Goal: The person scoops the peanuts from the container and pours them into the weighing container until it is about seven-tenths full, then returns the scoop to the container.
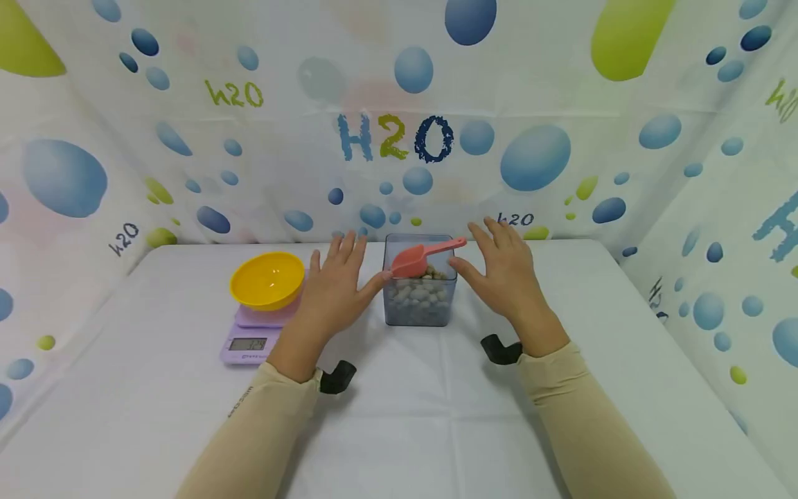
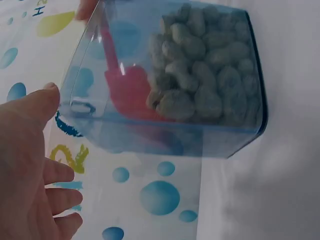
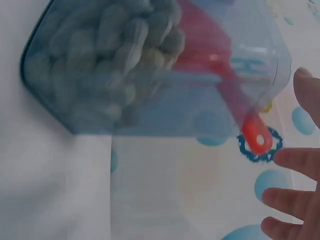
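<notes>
A clear bluish plastic container point(image 1: 416, 315) stands at the back middle of the table, partly filled with peanuts in their shells point(image 2: 200, 70). A coral-pink scoop point(image 1: 410, 263) lies on the peanuts, its handle reaching past the right rim. On the container's left is my left hand point(image 1: 337, 291), fingers spread and thumb tip right at the rim. My right hand point(image 1: 506, 277) is on the other side, fingers extended, its thumb close to the right rim and below the handle's end. Neither hand holds anything.
A yellow bowl point(image 1: 268, 303) sits on a lilac digital scale point(image 1: 232, 355) left of my left hand, which partly covers the scale. The display point(image 1: 248, 344) is lit with digits. Behind the white table point(image 1: 411, 430) hangs a patterned curtain point(image 1: 280, 152).
</notes>
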The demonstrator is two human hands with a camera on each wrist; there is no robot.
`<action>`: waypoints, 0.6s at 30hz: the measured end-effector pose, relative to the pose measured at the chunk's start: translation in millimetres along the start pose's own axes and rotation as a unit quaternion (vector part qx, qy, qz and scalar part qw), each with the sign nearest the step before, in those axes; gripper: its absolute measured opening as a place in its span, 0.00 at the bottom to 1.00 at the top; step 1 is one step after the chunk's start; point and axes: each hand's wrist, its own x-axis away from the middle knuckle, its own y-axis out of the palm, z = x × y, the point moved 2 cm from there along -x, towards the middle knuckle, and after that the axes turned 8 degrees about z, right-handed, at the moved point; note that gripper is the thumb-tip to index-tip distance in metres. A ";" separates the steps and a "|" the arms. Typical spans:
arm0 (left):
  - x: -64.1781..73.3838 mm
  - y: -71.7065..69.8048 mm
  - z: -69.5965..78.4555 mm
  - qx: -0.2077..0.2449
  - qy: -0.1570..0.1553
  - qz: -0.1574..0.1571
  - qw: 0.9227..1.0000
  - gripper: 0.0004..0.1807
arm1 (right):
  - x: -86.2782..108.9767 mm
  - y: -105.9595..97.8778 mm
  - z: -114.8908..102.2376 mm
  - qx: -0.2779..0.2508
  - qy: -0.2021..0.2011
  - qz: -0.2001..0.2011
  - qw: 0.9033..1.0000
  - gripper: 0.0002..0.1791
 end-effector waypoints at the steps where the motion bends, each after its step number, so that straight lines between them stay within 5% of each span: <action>1: 0.3 1.5 1.5 0.007 0.005 0.003 1.000 0.48 | -1.9 0.1 -3.1 -0.009 -0.016 0.009 1.000 0.39; 5: 1.9 5.4 6.8 0.040 0.024 0.013 0.999 0.44 | -11.1 1.0 -16.8 -0.024 -0.084 0.014 0.996 0.28; 9: 4.0 7.7 10.2 0.058 0.042 0.021 0.997 0.39 | -21.3 2.8 -28.6 -0.017 -0.132 -0.023 0.991 0.19; 18: 5.4 8.5 13.3 0.079 0.062 0.040 0.994 0.37 | -41.7 5.6 -43.4 0.058 -0.158 -0.086 0.982 0.18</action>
